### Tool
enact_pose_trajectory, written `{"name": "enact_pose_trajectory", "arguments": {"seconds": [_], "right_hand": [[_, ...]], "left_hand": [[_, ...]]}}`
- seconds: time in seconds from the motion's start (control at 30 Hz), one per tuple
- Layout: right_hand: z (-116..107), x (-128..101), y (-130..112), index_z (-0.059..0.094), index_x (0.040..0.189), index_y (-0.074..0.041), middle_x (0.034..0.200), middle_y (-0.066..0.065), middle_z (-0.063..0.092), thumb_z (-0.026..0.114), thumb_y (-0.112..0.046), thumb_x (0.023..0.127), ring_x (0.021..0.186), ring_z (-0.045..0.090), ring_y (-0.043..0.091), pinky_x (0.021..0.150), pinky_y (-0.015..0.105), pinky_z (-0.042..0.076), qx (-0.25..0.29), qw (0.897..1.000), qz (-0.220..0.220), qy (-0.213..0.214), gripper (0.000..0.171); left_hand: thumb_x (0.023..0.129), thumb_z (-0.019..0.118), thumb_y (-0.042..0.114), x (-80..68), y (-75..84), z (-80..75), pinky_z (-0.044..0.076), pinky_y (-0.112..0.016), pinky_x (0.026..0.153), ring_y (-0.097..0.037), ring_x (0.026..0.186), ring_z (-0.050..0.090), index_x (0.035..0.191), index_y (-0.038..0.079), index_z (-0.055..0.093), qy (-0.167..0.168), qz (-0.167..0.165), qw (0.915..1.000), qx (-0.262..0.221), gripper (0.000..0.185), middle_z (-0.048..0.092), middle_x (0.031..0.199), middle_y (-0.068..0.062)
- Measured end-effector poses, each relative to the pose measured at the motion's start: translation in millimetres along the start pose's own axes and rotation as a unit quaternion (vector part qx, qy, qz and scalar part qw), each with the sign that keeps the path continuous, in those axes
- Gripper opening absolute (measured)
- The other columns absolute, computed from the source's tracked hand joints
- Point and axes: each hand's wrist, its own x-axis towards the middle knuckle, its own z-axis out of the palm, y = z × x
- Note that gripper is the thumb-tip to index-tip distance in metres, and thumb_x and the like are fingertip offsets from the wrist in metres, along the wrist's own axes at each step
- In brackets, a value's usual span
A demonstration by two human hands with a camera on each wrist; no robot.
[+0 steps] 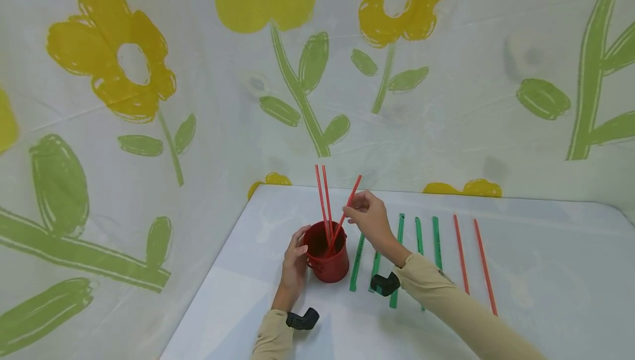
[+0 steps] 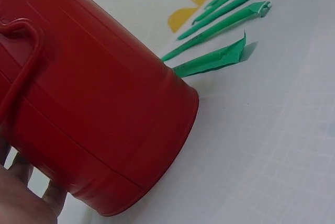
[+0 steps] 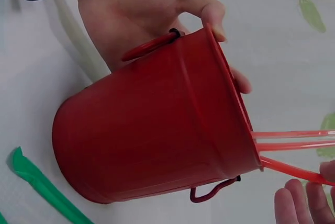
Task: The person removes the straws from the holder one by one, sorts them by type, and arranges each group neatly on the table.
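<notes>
A red metal bucket [image 1: 327, 255] stands on the white table [image 1: 545, 283], and my left hand [image 1: 295, 261] grips its left side, thumb on the rim. Two red straws [image 1: 323, 194] stand upright inside it. My right hand [image 1: 367, 218] pinches a third red straw [image 1: 349, 205] whose lower end is in the bucket, leaning right. In the left wrist view the bucket [image 2: 89, 98] fills the frame with my fingers [image 2: 21, 182] behind it. From the right wrist, the bucket [image 3: 157, 124] shows its wire handle [image 3: 212, 191] and three straws [image 3: 293, 140] sticking out.
Several green straws [image 1: 399, 238] lie in a row on the table right of the bucket, partly under my right forearm. Two red straws [image 1: 471, 255] lie further right. A flower-printed cloth [image 1: 149, 101] hangs behind and to the left of the table.
</notes>
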Motion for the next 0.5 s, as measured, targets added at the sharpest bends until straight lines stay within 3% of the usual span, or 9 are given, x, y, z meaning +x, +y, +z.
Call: {"name": "enact_pose_trajectory", "arguments": {"seconds": [0.3, 0.5], "right_hand": [[-0.7, -2.3, 0.3, 0.055, 0.105, 0.004, 0.097, 0.02, 0.063, 0.066, -0.006, 0.086, 0.085, 0.066, 0.031, 0.068, 0.034, 0.055, 0.025, 1.0, 0.002, 0.008, 0.024], [-3.6, -12.0, -28.8, 0.053, 0.105, 0.008, 0.096, 0.023, 0.061, 0.064, -0.003, 0.087, 0.087, 0.063, 0.037, 0.069, 0.036, 0.055, 0.03, 0.999, -0.028, 0.015, 0.024]], "left_hand": [[0.085, 0.04, 0.022, -0.2, -0.4, -0.1, 0.024, -0.052, 0.103, -0.027, 0.125, 0.039, 0.138, 0.012, 0.041, 0.001, -0.002, 1.0, -0.002, 0.054, 0.048, 0.135, -0.009], [0.085, 0.04, 0.021, 0.6, -0.1, -1.0, 0.025, -0.05, 0.103, -0.027, 0.125, 0.04, 0.139, 0.009, 0.04, 0.0, -0.003, 1.0, -0.007, 0.055, 0.049, 0.134, -0.01]]}}
